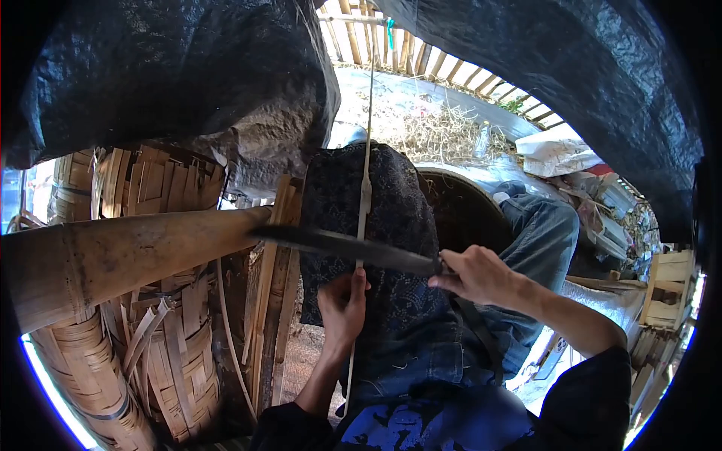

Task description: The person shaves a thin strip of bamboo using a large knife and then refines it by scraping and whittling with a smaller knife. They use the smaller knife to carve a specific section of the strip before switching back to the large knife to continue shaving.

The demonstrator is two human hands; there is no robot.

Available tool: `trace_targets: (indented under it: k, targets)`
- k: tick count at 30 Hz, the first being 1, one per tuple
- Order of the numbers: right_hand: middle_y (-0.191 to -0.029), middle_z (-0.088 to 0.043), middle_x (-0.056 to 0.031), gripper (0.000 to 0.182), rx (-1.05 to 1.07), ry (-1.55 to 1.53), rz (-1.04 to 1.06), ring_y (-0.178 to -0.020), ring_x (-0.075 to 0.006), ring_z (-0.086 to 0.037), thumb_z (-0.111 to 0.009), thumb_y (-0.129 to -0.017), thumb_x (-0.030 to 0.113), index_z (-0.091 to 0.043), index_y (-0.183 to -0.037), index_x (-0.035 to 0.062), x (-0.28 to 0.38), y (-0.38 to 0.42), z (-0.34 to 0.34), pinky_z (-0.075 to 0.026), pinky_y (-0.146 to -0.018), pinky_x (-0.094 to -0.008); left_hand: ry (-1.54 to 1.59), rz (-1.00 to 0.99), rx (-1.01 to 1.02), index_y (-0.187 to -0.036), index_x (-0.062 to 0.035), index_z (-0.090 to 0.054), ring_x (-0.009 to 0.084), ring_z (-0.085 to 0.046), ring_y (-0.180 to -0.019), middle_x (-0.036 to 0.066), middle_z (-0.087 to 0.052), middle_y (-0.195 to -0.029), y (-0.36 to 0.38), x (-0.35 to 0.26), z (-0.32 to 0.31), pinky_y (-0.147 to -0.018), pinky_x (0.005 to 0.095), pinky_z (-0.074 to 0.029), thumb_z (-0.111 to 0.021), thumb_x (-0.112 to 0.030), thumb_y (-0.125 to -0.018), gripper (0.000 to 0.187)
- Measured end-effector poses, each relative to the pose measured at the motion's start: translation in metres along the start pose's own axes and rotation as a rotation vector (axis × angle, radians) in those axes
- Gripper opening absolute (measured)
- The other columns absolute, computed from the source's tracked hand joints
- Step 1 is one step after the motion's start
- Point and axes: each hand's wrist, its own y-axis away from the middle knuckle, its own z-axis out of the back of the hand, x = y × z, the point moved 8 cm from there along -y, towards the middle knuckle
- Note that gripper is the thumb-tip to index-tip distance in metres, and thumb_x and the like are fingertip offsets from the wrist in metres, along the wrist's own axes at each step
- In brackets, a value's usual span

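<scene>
A long, thin bamboo strip [364,203] runs up and down over a dark patterned cloth [402,199] laid on the person's leg. My left hand [343,307] pinches the strip between thumb and fingers just below the knife. In my right hand [481,276] is the handle of a large knife [338,246]. Its dark blade points left and lies across the strip, with the tip near a thick bamboo pole [143,252]. Whether the edge touches the strip cannot be made out.
Woven bamboo baskets [90,368] stand at the left beside upright split bamboo pieces [274,301]. Dark plastic sheeting [180,75] hangs above. Beyond the knees are a round dark container [462,210], straw [444,135] and a clear bottle [482,140]. A white sack [556,150] lies at right.
</scene>
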Motion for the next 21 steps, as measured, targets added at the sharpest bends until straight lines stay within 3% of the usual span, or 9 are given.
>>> trace_targets:
  k: [5,7,9,11,13,16,17,19,21]
  targets:
    - [-0.046,-0.052,-0.0122,0.049,0.040,-0.051,-0.112,-0.041,-0.0272,-0.058,-0.051,-0.092,0.046,-0.053,-0.076,-0.0003,-0.009,-0.013,0.007,-0.048,-0.042,-0.0394,-0.113,-0.142,-0.048,-0.068,0.0015,-0.062,0.0085,-0.047,-0.047,0.005,-0.052,-0.050,0.003,-0.013,0.000,-0.046,0.0288,-0.032,-0.057,-0.025,-0.092,0.037]
    - [-0.047,-0.053,-0.0120,0.050,-0.094,-0.022,-0.081,-0.042,-0.0274,-0.059,-0.049,-0.093,0.047,-0.054,-0.075,0.0001,-0.014,-0.023,0.021,-0.048,-0.043,-0.0398,-0.125,-0.031,-0.024,-0.069,0.0020,-0.063,0.0105,-0.049,-0.048,0.007,-0.054,-0.052,0.001,-0.008,-0.003,-0.047,0.0297,-0.033,-0.057,-0.024,-0.092,0.035]
    - [-0.048,-0.053,-0.0117,0.052,-0.094,-0.050,-0.075,-0.044,-0.0276,-0.060,-0.046,-0.094,0.048,-0.054,-0.074,0.0005,-0.010,-0.019,0.020,-0.048,-0.043,-0.0409,-0.150,-0.068,-0.032,-0.069,0.0020,-0.063,0.0112,-0.050,-0.048,0.007,-0.054,-0.052,0.002,-0.011,-0.003,-0.047,0.0299,-0.034,-0.057,-0.024,-0.092,0.035]
    - [-0.048,-0.054,-0.0107,0.053,0.093,-0.082,-0.051,-0.043,-0.0258,-0.060,-0.046,-0.094,0.049,-0.054,-0.074,0.0011,0.000,-0.008,0.007,-0.048,-0.041,-0.0405,-0.182,-0.096,-0.046,-0.070,0.0020,-0.063,0.0118,-0.050,-0.048,0.007,-0.055,-0.052,0.002,-0.014,0.001,-0.047,0.0302,-0.034,-0.057,-0.024,-0.092,0.034]
    - [-0.047,-0.052,-0.0091,0.054,0.035,0.014,0.056,-0.040,-0.0229,-0.057,-0.044,-0.094,0.050,-0.053,-0.073,0.0011,0.011,-0.007,0.009,-0.047,-0.039,-0.0389,-0.260,-0.113,-0.026,-0.070,0.0023,-0.063,0.0128,-0.052,-0.049,0.009,-0.056,-0.053,0.004,-0.018,-0.002,-0.048,0.0304,-0.036,-0.057,-0.023,-0.092,0.034]
    - [-0.047,-0.050,-0.0071,0.056,0.038,-0.082,-0.244,-0.037,-0.0195,-0.053,-0.040,-0.095,0.051,-0.053,-0.073,0.0010,-0.030,-0.025,0.023,-0.045,-0.035,-0.0356,-0.197,-0.116,-0.039,-0.070,0.0027,-0.064,0.0135,-0.054,-0.049,0.009,-0.057,-0.054,0.010,-0.016,-0.004,-0.048,0.0303,-0.037,-0.057,-0.023,-0.091,0.034]
    - [-0.047,-0.048,-0.0067,0.055,-0.114,0.010,-0.113,-0.037,-0.0185,-0.053,-0.040,-0.095,0.051,-0.053,-0.075,0.0008,-0.042,-0.033,0.032,-0.043,-0.034,-0.0333,-0.195,-0.126,-0.035,-0.070,0.0027,-0.064,0.0135,-0.054,-0.049,0.009,-0.057,-0.054,0.009,-0.017,-0.005,-0.048,0.0303,-0.037,-0.057,-0.023,-0.091,0.034]
    - [-0.046,-0.049,-0.0077,0.055,-0.171,0.075,-0.025,-0.037,-0.0206,-0.053,-0.041,-0.095,0.050,-0.053,-0.073,0.0010,-0.037,-0.031,0.040,-0.044,-0.036,-0.0346,-0.180,-0.117,-0.050,-0.070,0.0030,-0.064,0.0146,-0.056,-0.050,0.010,-0.059,-0.056,0.007,-0.016,-0.005,-0.049,0.0303,-0.038,-0.058,-0.022,-0.091,0.033]
    - [-0.046,-0.050,-0.0093,0.055,-0.035,-0.030,-0.097,-0.038,-0.0231,-0.055,-0.044,-0.094,0.050,-0.054,-0.072,0.0012,-0.025,-0.020,0.028,-0.045,-0.040,-0.0369,-0.189,-0.103,-0.046,-0.070,0.0031,-0.064,0.0150,-0.056,-0.050,0.011,-0.059,-0.056,0.005,-0.015,-0.003,-0.049,0.0302,-0.039,-0.058,-0.021,-0.091,0.032]
